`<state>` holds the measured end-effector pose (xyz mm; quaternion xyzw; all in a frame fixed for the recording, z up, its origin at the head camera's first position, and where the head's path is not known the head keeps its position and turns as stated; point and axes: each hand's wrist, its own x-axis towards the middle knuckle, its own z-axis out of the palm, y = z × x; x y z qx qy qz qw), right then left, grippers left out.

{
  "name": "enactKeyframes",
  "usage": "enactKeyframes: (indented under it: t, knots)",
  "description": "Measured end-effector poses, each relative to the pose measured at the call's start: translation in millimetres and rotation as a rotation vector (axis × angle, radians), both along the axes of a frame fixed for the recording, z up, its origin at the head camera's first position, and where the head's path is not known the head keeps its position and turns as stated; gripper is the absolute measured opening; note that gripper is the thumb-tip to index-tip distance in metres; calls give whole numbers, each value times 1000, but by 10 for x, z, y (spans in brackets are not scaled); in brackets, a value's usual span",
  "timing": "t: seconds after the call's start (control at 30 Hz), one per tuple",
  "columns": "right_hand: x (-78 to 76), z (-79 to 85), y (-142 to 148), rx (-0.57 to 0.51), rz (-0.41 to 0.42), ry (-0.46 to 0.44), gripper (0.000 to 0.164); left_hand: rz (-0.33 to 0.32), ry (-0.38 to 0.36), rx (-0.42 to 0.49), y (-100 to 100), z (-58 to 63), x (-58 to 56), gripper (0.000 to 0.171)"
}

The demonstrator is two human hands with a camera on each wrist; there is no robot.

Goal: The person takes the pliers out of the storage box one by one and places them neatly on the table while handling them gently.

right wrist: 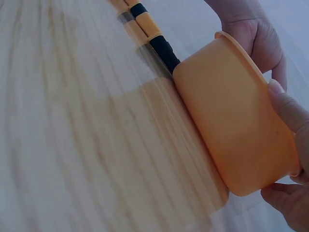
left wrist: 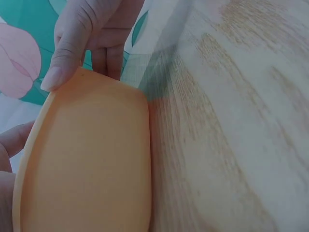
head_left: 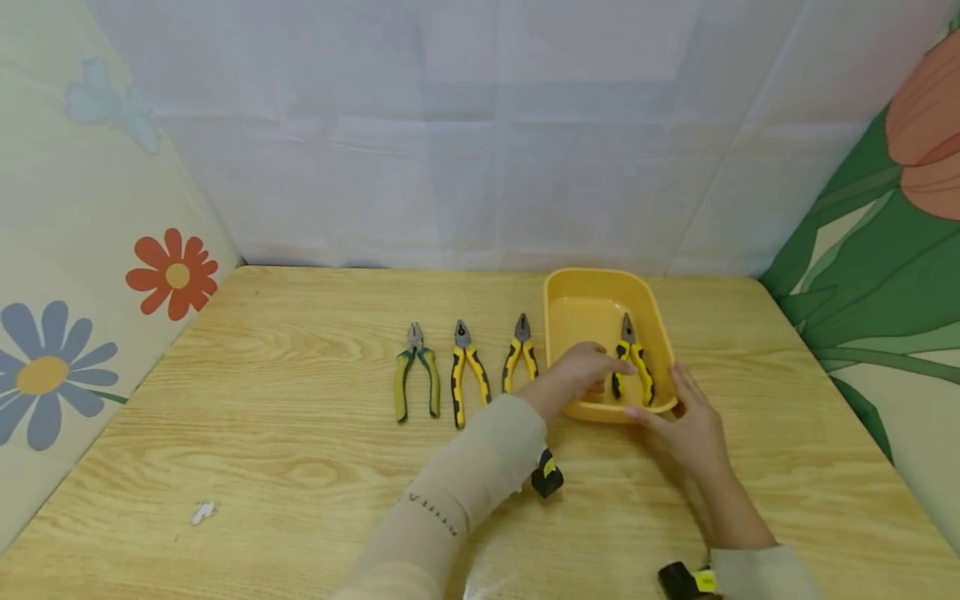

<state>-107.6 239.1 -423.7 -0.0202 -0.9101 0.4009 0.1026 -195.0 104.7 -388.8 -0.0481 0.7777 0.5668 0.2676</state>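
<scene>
A yellow plastic basin (head_left: 558,321) stands at the right back of the table. Inside it lies a pair of pliers (head_left: 627,332) with yellow and black handles, jaws pointing away. My left hand (head_left: 581,367) reaches over the basin's left side, one straight finger overlapping the pliers' left handle; its other fingers are partly hidden. With my right hand (head_left: 693,429) I hold the near right corner, thumb on the rim and fingers along the outer wall. In the right wrist view the right thumb (right wrist: 289,108) lies along the rim.
Left of the basin lie green-handled pliers (head_left: 406,387), yellow-black pliers (head_left: 457,383) and another yellow-black pair (head_left: 522,329), partly behind my left arm. A white scrap (head_left: 202,512) is at the front left. A white cloth (head_left: 480,183) hangs behind the table.
</scene>
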Motion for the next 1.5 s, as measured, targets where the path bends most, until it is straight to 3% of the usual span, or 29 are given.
enactKeyframes:
  t: [0.23, 0.47, 0.77, 1.03, 1.2, 1.23, 1.33, 1.4, 1.5]
  knots:
    - [2, 11, -4, -5, -2, -11, 92, 35, -7, -37, 39, -7, -18, 59]
    - [-2, 35, -8, -9, -2, -26, 91, 152, -79, -59, 148, -22, -78, 53]
    - [-10, 35, -14, -14, -5, -17, 91, 264, -114, 59, 228, -71, -106, 52]
    - [-12, 61, -11, -20, -4, -30, 91, 298, -127, 159, 246, -88, -98, 43]
    - [-15, 57, -11, -17, -3, -17, 91, 283, -131, 188, 247, -112, -98, 35]
    - [-14, 54, -11, -15, -3, -17, 91, 280, -133, 191, 225, -50, -58, 32]
    - [-10, 47, -7, -15, -6, -22, 91, 267, -136, 200, 226, -64, -68, 26]
    - [-8, 42, -6, -12, -7, -22, 91, 259, -125, 182, 247, -108, -82, 24]
    - [-3, 36, -6, -8, -6, -21, 91, 236, -122, 186, 388, -543, -335, 25]
